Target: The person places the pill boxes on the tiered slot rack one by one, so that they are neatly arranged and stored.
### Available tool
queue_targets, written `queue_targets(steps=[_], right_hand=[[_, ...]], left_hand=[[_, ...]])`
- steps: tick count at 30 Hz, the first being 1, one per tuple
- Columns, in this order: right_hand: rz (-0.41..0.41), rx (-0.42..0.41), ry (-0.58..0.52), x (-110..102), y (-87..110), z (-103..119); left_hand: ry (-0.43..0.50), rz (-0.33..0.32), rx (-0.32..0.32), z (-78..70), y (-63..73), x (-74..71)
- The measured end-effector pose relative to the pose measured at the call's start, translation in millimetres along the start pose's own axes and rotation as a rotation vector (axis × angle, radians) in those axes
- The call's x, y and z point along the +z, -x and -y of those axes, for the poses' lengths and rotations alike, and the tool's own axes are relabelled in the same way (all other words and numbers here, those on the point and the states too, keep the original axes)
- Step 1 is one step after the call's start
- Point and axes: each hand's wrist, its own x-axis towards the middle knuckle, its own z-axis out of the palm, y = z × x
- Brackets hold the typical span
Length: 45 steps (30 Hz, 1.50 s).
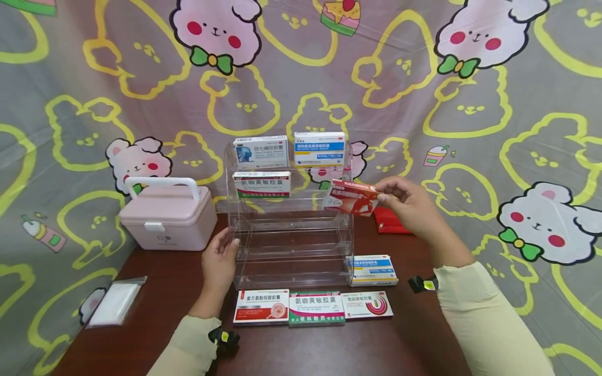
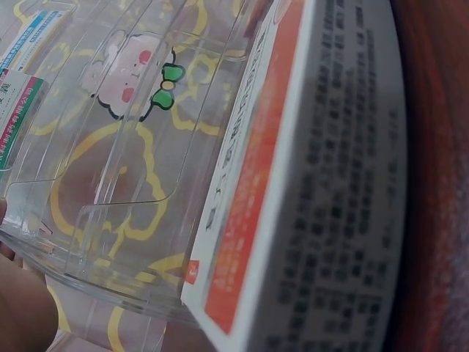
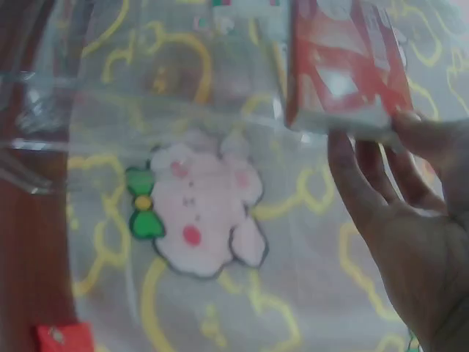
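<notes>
My right hand (image 1: pixel 406 206) pinches the right end of a red-and-white medicine box (image 1: pixel 350 198) between thumb and fingers. The box is held up, slightly tilted, in front of the right part of the rack's second tier; in the right wrist view, the fingers lie under the red box (image 3: pixel 348 70). At the left side of the clear plastic tiered rack (image 1: pixel 291 253), my left hand (image 1: pixel 220 261) grips its edge. Two boxes, a grey-white one (image 1: pixel 261 152) and a blue-and-white one (image 1: pixel 320 150), stand on the top tier. On the second tier's left is a green-and-white box (image 1: pixel 262 185).
Before the rack lie a red-and-white box (image 1: pixel 261 307), a green-and-white box (image 1: pixel 316 308) and a white box with pink rings (image 1: pixel 368 305). Another blue-and-white box (image 1: pixel 373 270) sits at right. Around are a pink case (image 1: pixel 164 219), a red pouch (image 1: pixel 392 221) and a white packet (image 1: pixel 115 303).
</notes>
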Motion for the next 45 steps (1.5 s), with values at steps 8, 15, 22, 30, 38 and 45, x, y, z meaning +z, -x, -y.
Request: queue_targets(steps=[8, 15, 22, 30, 38, 45], right_hand=[[-0.127, 0.013, -0.018, 22, -46.6, 29], [-0.207, -0.056, 0.036, 33, -74.4, 35], [-0.243, -0.056, 0.149, 43, -87.2, 25], [-0.251, -0.125, 0.291, 50, -88.1, 21], [-0.203, -0.221, 0.318, 57, -88.5, 22], [-0.218, -0.213, 0.318, 58, -87.4, 21]], left_hand=[[0.007, -0.006, -0.005, 2.7, 0.9, 0.4], [0.017, -0.021, 0.011, 3.3, -2.1, 1.8], [0.029, -0.018, 0.016, 1.3, -0.6, 3.3], [0.029, -0.014, 0.016, 1.2, -0.7, 1.1], [0.008, -0.019, 0.011, 3.4, -2.5, 2.1], [0.002, -0.015, -0.006, -0.7, -0.3, 1.4]])
